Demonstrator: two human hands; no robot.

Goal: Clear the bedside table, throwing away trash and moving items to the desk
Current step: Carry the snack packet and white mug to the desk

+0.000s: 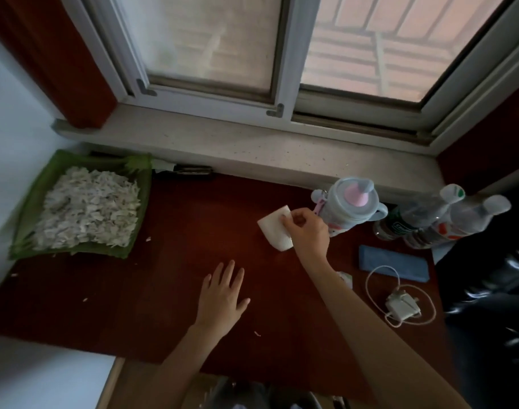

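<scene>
A dark red-brown table point(169, 290) fills the middle of the head view under a window. My right hand point(307, 228) rests on a white folded tissue point(271, 228) lying on the table, with its fingers pinched on the tissue's right edge. My left hand point(223, 293) lies flat on the table nearer to me, fingers spread, holding nothing. Just right of the tissue stands a grey-blue child's bottle point(351, 202) with a pink spout.
A green tray point(60, 249) of white shreds sits at the left. Clear plastic bottles point(447, 219) lie at the far right. A blue case point(394, 262) and a white charger with cable point(403, 304) lie right of my arm. A dark object point(190, 171) sits under the windowsill.
</scene>
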